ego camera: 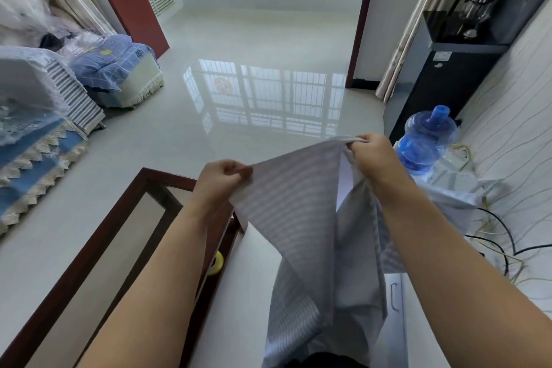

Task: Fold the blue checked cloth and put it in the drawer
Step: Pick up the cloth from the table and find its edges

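The blue checked cloth (301,218) hangs in the air in front of me, stretched along its top edge and drooping down towards my body. My left hand (221,176) pinches the left top corner. My right hand (373,158) grips the right top corner, a little higher and farther away. Below the cloth, at the lower right, a white drawer front (397,323) with a metal handle (394,296) shows beside the hanging fabric. The cloth hides most of what lies under it.
A glass-topped table with a dark red wooden frame (98,236) stands at lower left, a yellow tape roll (215,263) at its edge. A blue water bottle (424,137), a black water dispenser (442,75) and loose cables (501,251) are on the right. Covered furniture (44,116) lines the left.
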